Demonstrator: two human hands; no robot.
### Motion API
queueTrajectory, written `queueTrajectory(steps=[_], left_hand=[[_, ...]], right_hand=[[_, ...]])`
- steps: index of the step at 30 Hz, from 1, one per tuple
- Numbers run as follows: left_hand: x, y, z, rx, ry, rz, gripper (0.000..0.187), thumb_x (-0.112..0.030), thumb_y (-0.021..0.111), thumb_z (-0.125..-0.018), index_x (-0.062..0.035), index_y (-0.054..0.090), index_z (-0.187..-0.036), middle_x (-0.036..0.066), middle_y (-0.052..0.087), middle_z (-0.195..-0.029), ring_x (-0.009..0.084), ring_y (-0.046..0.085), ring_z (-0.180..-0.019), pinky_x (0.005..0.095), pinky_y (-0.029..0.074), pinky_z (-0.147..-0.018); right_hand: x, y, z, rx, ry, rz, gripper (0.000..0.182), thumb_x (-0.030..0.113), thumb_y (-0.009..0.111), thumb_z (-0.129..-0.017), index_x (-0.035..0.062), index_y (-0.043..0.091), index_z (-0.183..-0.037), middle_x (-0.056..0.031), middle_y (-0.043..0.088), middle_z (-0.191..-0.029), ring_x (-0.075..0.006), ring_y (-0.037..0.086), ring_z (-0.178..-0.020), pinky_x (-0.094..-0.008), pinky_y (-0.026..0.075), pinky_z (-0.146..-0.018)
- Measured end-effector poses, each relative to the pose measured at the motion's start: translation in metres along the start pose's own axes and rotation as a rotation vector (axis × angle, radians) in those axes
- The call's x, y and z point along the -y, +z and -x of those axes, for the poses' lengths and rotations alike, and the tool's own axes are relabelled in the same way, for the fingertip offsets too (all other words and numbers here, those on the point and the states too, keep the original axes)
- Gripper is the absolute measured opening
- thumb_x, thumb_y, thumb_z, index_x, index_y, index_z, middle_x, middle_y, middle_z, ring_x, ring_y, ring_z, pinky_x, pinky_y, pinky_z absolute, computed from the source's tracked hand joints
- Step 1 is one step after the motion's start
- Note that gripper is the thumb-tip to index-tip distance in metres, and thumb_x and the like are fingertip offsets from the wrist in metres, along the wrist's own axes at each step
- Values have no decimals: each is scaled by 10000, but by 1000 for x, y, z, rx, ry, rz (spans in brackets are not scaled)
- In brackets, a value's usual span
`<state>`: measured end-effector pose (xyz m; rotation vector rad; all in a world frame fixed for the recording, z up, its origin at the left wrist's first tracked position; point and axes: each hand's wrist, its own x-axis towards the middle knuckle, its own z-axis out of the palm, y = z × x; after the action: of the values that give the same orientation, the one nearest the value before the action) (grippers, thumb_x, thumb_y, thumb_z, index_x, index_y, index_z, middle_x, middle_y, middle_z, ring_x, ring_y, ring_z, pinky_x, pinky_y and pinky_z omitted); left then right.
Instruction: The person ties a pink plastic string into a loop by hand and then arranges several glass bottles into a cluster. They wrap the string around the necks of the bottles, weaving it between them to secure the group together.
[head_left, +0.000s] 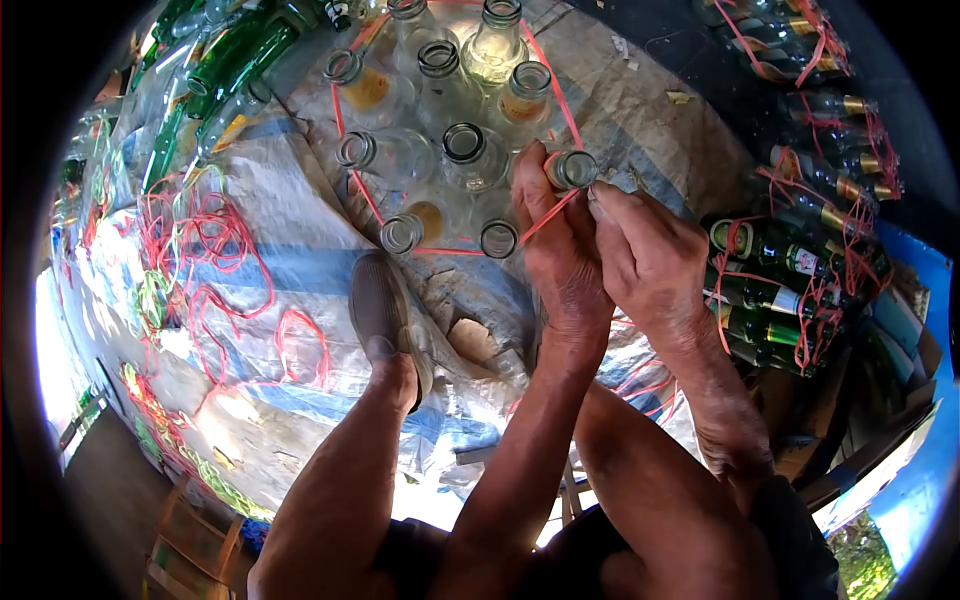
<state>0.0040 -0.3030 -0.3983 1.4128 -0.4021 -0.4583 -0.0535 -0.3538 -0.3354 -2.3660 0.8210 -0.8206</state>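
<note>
Several clear glass bottles [470, 165] stand close together, mouths up, some with orange labels. Pink plastic string [340, 110] runs in a loop around the outside of the group at neck height. My left hand [558, 240] is closed at the neck of the bottle on the right side [573, 170], its fingers beside the glass and the string crossing them. Beside it, my right hand [650, 245] pinches the string close to that bottle's mouth. The fingertips of both hands nearly meet, and part of the left fingers is hidden behind the bottle.
A tarp-like sheet [290, 265] covers the ground. Loose pink string [215, 245] lies tangled at left, with green bottles [240, 65] above it. Tied bundles of bottles [770, 280] lie at right. My shod foot [380, 305] rests in front of the standing bottles.
</note>
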Motion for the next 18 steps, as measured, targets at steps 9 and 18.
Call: queueTrajectory(steps=[9, 18], left_hand=[[-1, -3, 0, 10, 7, -153, 502, 26, 604, -1014, -29, 475, -1496, 38, 540, -1248, 98, 513, -925, 241, 460, -786], [-7, -6, -2, -5, 86, -305, 493, -16, 637, -1010, -71, 493, -1478, 112, 585, -1220, 160, 548, -927, 280, 484, -803]], right_hand=[[19, -15, 9, 120, -14, 130, 230, -43, 710, -863, -33, 695, -1092, -131, 660, -781, -304, 682, -646, -385, 543, -561], [37, -30, 2, 324, -15, 212, 228, -41, 683, -887, -53, 687, -1115, -150, 682, -844, -338, 696, -682, -390, 553, -589]])
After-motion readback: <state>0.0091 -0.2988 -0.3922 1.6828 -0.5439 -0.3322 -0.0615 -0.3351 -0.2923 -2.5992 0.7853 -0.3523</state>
